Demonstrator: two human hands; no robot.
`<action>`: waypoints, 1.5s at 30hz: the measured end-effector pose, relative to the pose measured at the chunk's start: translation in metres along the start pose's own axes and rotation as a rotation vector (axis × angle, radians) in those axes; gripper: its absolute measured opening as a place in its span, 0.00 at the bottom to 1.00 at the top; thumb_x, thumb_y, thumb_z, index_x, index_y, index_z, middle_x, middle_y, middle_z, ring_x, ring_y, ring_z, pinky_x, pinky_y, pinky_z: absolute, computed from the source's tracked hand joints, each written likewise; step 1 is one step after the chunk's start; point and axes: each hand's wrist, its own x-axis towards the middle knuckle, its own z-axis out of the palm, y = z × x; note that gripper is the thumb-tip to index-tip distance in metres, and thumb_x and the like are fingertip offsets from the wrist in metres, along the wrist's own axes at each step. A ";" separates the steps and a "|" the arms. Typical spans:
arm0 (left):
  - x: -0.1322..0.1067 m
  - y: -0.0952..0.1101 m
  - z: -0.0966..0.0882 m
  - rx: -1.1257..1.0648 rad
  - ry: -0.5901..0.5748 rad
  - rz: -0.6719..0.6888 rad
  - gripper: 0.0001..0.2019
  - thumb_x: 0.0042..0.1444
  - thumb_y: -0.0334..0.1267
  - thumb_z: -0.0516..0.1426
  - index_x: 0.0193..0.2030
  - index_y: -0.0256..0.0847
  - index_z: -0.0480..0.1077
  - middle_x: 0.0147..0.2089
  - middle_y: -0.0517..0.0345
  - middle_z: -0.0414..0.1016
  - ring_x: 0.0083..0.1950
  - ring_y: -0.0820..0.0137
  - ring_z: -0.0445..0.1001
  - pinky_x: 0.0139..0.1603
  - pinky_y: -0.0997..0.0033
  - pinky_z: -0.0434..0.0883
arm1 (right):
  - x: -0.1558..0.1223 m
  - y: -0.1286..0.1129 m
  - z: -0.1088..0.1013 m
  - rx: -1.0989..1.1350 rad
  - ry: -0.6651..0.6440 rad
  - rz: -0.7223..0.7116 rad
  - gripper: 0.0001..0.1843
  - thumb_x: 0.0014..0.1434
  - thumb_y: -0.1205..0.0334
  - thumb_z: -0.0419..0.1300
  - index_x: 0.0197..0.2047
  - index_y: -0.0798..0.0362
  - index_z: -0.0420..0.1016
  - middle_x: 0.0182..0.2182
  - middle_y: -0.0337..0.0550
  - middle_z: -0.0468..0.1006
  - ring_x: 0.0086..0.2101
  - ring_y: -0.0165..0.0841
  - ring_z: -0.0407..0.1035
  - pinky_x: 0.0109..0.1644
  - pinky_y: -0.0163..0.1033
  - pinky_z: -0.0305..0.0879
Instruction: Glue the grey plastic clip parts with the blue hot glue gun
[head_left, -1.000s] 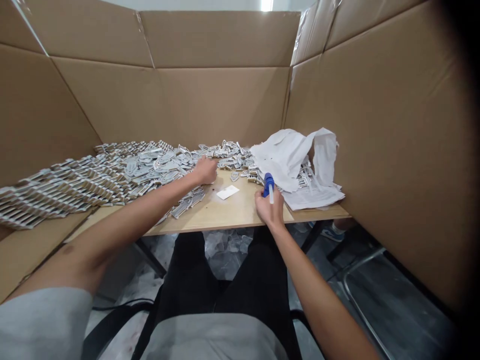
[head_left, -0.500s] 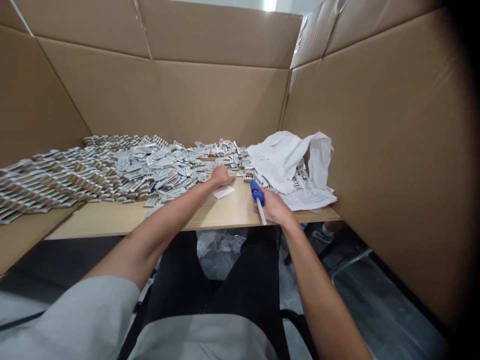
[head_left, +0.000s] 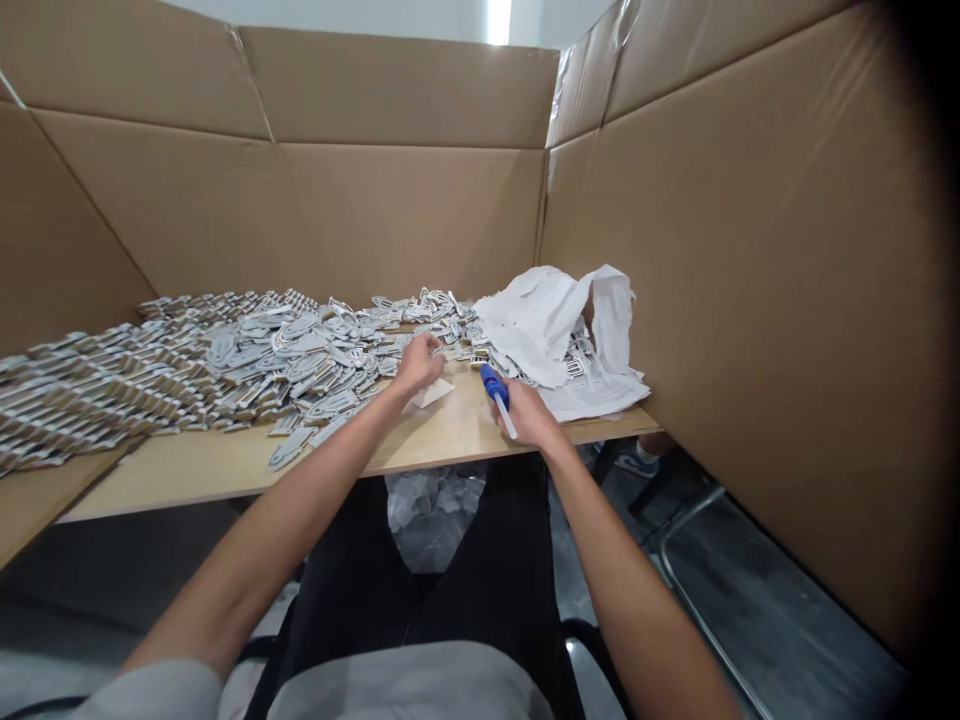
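Observation:
A blue hot glue gun (head_left: 493, 382) with a pale glue stick jutting from its back is gripped in my right hand (head_left: 529, 412), just over the table's front part. My left hand (head_left: 420, 363) is above the table beside the heap of flat grey cut-out pieces (head_left: 315, 350). Its fingers are curled together; whether a small piece is between them is too small to tell. Under that hand lies a small white card (head_left: 433, 393). A few little pieces (head_left: 478, 357) lie near the glue gun's front end.
Neatly layered stacks of pieces (head_left: 97, 385) fill the left side of the wooden table (head_left: 217, 462). Crumpled white paper (head_left: 536, 315) covers more pieces at the right. Tall cardboard walls (head_left: 405, 205) enclose the back and sides. Clear plastic (head_left: 435, 510) lies below the table edge.
My left hand has lifted slightly off the table near the white card, and its fingers have curled in. The glue gun stays in my right hand. The whole view has shifted somewhat.

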 end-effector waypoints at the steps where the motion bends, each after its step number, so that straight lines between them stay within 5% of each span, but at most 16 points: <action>1: -0.012 0.004 0.000 -0.089 -0.002 -0.022 0.11 0.50 0.28 0.62 0.40 0.42 0.69 0.30 0.57 0.74 0.31 0.64 0.76 0.31 0.70 0.67 | 0.001 0.003 0.002 0.018 0.035 -0.012 0.09 0.52 0.68 0.60 0.39 0.51 0.73 0.31 0.46 0.80 0.33 0.40 0.74 0.37 0.37 0.63; 6: -0.078 0.014 0.006 -0.515 -0.049 -0.182 0.12 0.57 0.36 0.64 0.44 0.42 0.65 0.29 0.57 0.77 0.25 0.68 0.77 0.25 0.75 0.68 | 0.013 0.018 0.019 0.254 0.187 -0.026 0.06 0.53 0.62 0.60 0.36 0.49 0.69 0.30 0.40 0.76 0.32 0.38 0.71 0.39 0.39 0.66; 11: -0.107 0.009 0.012 -0.734 -0.085 -0.183 0.21 0.54 0.40 0.68 0.49 0.42 0.63 0.31 0.59 0.78 0.29 0.65 0.81 0.32 0.67 0.78 | 0.019 0.010 0.038 0.524 0.243 -0.002 0.10 0.55 0.52 0.60 0.32 0.47 0.65 0.28 0.38 0.73 0.30 0.37 0.69 0.38 0.41 0.68; 15: -0.111 0.006 0.011 -0.699 -0.141 -0.039 0.20 0.53 0.47 0.69 0.47 0.39 0.73 0.38 0.54 0.80 0.30 0.67 0.81 0.34 0.67 0.78 | 0.013 -0.004 0.041 0.547 0.242 0.007 0.11 0.58 0.50 0.58 0.32 0.47 0.65 0.28 0.38 0.73 0.31 0.38 0.71 0.39 0.42 0.69; 20: -0.113 0.007 0.010 -0.601 -0.113 -0.037 0.18 0.52 0.51 0.69 0.38 0.35 0.81 0.38 0.48 0.83 0.34 0.65 0.81 0.39 0.67 0.77 | 0.011 -0.008 0.040 0.549 0.246 -0.001 0.11 0.59 0.50 0.59 0.31 0.47 0.65 0.27 0.38 0.74 0.32 0.39 0.73 0.41 0.43 0.70; 26: -0.118 0.010 0.007 -0.482 -0.049 -0.023 0.14 0.53 0.48 0.69 0.32 0.37 0.82 0.28 0.53 0.80 0.29 0.65 0.77 0.34 0.68 0.72 | 0.012 -0.009 0.042 0.526 0.239 -0.014 0.13 0.57 0.49 0.64 0.31 0.48 0.69 0.28 0.38 0.76 0.30 0.37 0.70 0.40 0.42 0.68; 30: -0.119 0.011 0.006 -0.394 -0.027 0.030 0.11 0.54 0.45 0.67 0.32 0.38 0.82 0.30 0.52 0.81 0.35 0.63 0.78 0.39 0.67 0.74 | 0.011 -0.013 0.038 0.502 0.283 -0.012 0.12 0.54 0.51 0.65 0.32 0.50 0.71 0.30 0.41 0.78 0.32 0.37 0.72 0.42 0.42 0.68; 34: -0.117 0.011 0.008 -0.440 0.020 -0.015 0.07 0.53 0.37 0.67 0.36 0.38 0.83 0.39 0.49 0.84 0.40 0.62 0.80 0.43 0.65 0.76 | 0.009 -0.011 0.032 0.429 0.399 0.068 0.09 0.53 0.55 0.65 0.33 0.49 0.72 0.31 0.43 0.80 0.32 0.39 0.73 0.44 0.44 0.69; 39: -0.117 0.011 0.008 -0.636 0.013 -0.102 0.21 0.53 0.32 0.65 0.56 0.36 0.78 0.45 0.46 0.82 0.38 0.62 0.84 0.40 0.64 0.79 | 0.007 -0.008 0.026 0.337 0.507 0.178 0.08 0.52 0.56 0.66 0.33 0.49 0.73 0.31 0.45 0.81 0.34 0.44 0.76 0.47 0.48 0.71; 42: -0.116 0.009 0.009 -0.718 0.010 -0.129 0.34 0.52 0.31 0.67 0.67 0.36 0.69 0.48 0.45 0.81 0.40 0.62 0.85 0.44 0.61 0.81 | 0.007 -0.013 0.029 0.523 0.467 0.187 0.10 0.54 0.53 0.65 0.34 0.49 0.72 0.29 0.44 0.81 0.31 0.42 0.78 0.44 0.45 0.74; 45: -0.114 0.007 0.009 -0.726 -0.014 -0.155 0.35 0.45 0.29 0.70 0.63 0.34 0.72 0.50 0.43 0.82 0.45 0.59 0.84 0.49 0.58 0.80 | 0.006 -0.021 0.034 0.625 0.404 0.121 0.11 0.55 0.52 0.65 0.35 0.49 0.72 0.29 0.42 0.81 0.30 0.40 0.79 0.43 0.44 0.75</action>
